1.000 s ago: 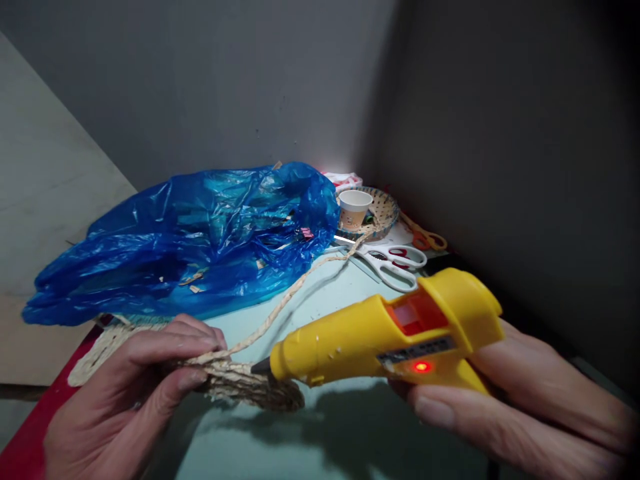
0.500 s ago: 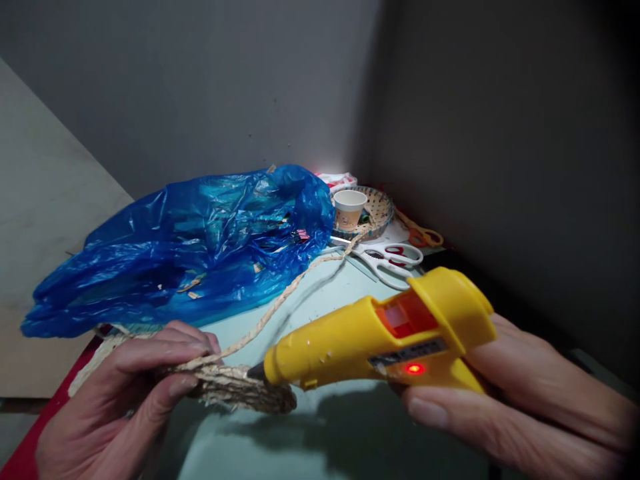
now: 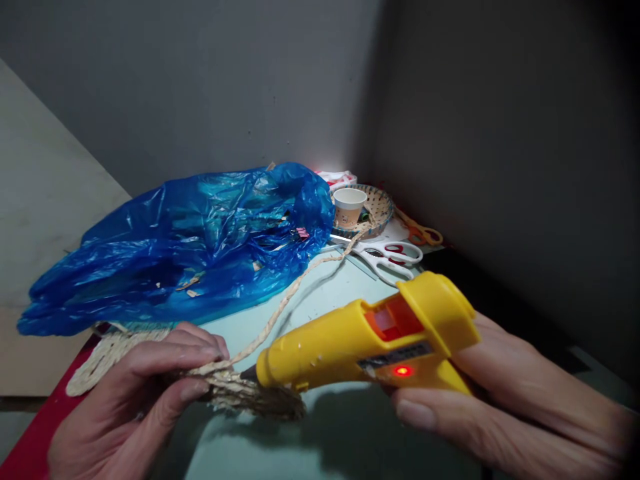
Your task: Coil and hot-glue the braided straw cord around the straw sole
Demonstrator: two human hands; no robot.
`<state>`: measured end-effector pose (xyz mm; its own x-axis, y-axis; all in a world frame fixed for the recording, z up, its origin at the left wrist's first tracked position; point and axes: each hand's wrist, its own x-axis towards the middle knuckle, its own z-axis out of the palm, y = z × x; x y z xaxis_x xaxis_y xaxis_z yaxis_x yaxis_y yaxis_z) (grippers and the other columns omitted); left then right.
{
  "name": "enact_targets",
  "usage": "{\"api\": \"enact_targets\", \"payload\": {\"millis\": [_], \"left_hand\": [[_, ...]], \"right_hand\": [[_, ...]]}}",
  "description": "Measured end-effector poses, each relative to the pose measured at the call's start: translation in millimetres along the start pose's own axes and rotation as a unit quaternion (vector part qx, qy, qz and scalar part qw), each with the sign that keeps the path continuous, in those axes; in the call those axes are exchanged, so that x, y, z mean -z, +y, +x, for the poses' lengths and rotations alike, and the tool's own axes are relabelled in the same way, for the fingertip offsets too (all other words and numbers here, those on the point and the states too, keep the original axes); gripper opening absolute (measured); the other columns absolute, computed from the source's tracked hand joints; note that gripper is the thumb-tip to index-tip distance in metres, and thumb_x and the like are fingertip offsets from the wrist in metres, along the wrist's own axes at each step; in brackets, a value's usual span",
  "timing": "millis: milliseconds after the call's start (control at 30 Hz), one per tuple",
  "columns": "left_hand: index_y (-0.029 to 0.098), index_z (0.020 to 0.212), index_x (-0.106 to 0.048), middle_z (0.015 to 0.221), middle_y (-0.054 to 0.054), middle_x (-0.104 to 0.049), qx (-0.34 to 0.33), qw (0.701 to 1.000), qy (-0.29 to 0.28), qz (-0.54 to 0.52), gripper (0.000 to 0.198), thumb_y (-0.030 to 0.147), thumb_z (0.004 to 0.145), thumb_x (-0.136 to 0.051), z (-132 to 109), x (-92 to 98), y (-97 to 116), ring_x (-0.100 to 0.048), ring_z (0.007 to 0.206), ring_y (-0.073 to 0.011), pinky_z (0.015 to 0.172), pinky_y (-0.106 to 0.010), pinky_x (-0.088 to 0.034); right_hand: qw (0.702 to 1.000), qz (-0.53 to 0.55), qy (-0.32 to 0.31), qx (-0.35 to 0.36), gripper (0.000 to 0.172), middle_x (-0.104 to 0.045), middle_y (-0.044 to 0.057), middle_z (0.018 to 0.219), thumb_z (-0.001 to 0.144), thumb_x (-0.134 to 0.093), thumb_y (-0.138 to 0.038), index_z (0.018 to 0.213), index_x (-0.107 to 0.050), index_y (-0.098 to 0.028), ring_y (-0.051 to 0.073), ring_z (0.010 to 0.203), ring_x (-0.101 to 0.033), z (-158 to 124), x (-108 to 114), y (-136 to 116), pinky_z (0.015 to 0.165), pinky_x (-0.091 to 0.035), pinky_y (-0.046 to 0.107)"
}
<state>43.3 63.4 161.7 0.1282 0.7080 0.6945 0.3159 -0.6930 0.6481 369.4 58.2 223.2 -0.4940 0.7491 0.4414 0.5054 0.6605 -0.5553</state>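
My left hand (image 3: pixel 145 387) pinches a coiled piece of braided straw cord (image 3: pixel 260 397) between thumb and fingers. From that piece a loose length of the straw cord (image 3: pixel 280 308) runs back over the table to the basket. My right hand (image 3: pixel 480 393) is wrapped round the handle of a yellow hot glue gun (image 3: pixel 345 343), whose red light glows on the side. The gun's dark nozzle tip rests at the coiled piece, close to my left fingertips. The fingers behind the gun's handle are partly hidden.
A crumpled blue plastic bag (image 3: pixel 200 247) with scraps on it covers the left of the pale table (image 3: pixel 240 453). White-handled scissors (image 3: pixel 393 257), orange-handled scissors (image 3: pixel 420 232) and a woven basket (image 3: pixel 383 213) with a paper cup (image 3: pixel 349 208) lie at the back. Another flat straw piece (image 3: pixel 107 353) sits behind my left hand.
The glue gun's tip has moved slightly left along the coiled piece, nearer my left fingertips. My left hand and the coiled piece have shifted a little to the right.
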Motion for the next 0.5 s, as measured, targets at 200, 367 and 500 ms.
{"api": "enact_targets", "payload": {"millis": [200,367,500], "left_hand": [[0.035,0.102,-0.074,0.081,0.001,-0.073,0.005,1.000,-0.018,0.009,0.034,0.013,0.078,-0.066,-0.8,-3.1,5.2,-0.067,0.074,-0.0246,0.066,-0.039,-0.057],[0.033,0.101,-0.075,0.082,0.001,-0.073,0.011,1.000,-0.010,0.001,0.033,0.012,0.077,-0.067,-2.6,1.0,-3.0,-0.067,0.076,-0.0256,0.068,-0.041,-0.058],[0.033,0.098,-0.076,0.080,0.001,-0.072,0.014,1.000,0.006,-0.004,0.032,0.012,0.074,-0.069,-1.9,4.8,-7.1,-0.067,0.074,-0.0267,0.066,-0.043,-0.057]], "right_hand": [[1.000,0.025,0.003,-0.004,0.036,-0.077,-0.008,0.084,0.099,-0.052,-0.048,0.133,-0.056,-0.054,0.017,0.064,-0.074,0.9,-1.4,-1.5,0.053,-0.062,0.017],[0.999,0.027,-0.021,-0.032,0.029,-0.077,-0.007,0.092,0.097,-0.054,-0.050,0.124,-0.065,-0.049,0.019,0.081,-0.076,4.7,0.4,-1.9,0.058,-0.063,0.019],[1.000,0.012,-0.002,0.008,0.030,-0.077,-0.009,0.090,0.101,-0.049,-0.046,0.129,-0.059,-0.051,0.016,0.075,-0.076,5.2,-0.4,0.3,0.055,-0.060,0.014]]}}
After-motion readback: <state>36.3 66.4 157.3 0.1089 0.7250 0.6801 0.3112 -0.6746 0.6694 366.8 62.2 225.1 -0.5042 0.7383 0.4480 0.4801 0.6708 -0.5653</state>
